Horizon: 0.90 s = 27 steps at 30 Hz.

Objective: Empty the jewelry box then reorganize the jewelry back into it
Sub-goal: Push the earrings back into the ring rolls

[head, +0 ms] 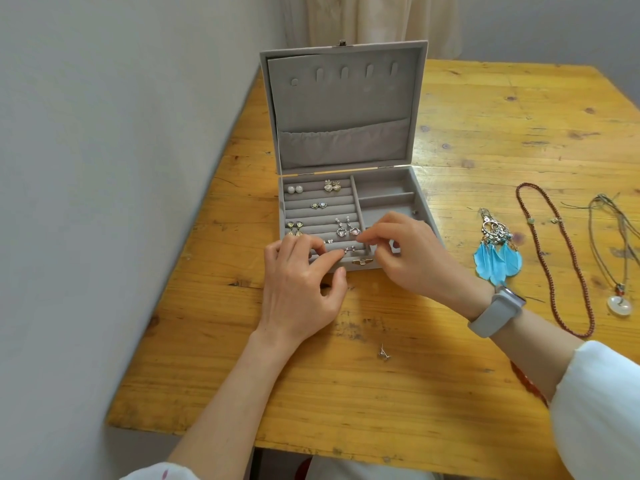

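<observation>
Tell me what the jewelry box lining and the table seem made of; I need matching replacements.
Jewelry box lining: looks like grey velvet or flocked fabric, matte with no shine. Table: yellowish wood planks, grain and dark knots visible, likely varnished given its faint sheen.

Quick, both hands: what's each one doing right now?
Left hand: fingers curled at the box's front row; holding anything, cannot tell.
Right hand: pinching something tiny.

**Grey jewelry box half refilled**

We see the grey velvet jewelry box (346,161) standing open on the wooden table, lid upright at 12 o'clock. Its left ring-roll section holds pearl studs (294,189), heart earrings (332,186), small stones (319,205) and drop pairs (294,228). At 3 o'clock lie blue feather earrings (497,251), a red bead necklace (554,258) and a cord pendant (619,304); at 6 o'clock, one small stud (383,353).
</observation>
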Motion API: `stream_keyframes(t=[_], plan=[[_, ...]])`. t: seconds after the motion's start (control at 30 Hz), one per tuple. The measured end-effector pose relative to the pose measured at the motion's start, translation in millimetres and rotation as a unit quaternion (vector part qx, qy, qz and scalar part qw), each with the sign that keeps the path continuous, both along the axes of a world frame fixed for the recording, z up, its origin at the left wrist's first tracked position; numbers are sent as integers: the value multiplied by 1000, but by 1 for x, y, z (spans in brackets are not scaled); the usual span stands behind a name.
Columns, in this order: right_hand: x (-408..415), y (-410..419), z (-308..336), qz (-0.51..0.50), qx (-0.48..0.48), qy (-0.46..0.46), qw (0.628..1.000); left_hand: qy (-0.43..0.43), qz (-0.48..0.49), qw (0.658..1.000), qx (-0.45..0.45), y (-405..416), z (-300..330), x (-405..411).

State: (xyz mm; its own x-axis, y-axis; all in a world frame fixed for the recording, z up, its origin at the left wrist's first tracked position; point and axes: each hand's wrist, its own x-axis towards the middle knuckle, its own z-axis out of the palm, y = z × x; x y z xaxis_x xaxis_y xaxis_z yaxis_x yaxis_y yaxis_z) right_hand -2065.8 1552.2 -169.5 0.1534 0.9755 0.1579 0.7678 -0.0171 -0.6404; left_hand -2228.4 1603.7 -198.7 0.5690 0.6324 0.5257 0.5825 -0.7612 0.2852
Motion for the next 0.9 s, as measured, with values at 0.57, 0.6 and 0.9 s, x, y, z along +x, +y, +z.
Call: stream_keyframes(t=[0.57, 0.6, 0.9], plan=[[1, -8, -12, 60, 52, -148, 986, 2, -10, 1000, -20, 0, -1, -1], [1, -7, -12, 61, 51, -148, 986, 1, -10, 1000, -19, 0, -1, -1], [2, -8, -14, 64, 59, -160, 983, 5, -8, 1000, -17, 0, -1, -1]])
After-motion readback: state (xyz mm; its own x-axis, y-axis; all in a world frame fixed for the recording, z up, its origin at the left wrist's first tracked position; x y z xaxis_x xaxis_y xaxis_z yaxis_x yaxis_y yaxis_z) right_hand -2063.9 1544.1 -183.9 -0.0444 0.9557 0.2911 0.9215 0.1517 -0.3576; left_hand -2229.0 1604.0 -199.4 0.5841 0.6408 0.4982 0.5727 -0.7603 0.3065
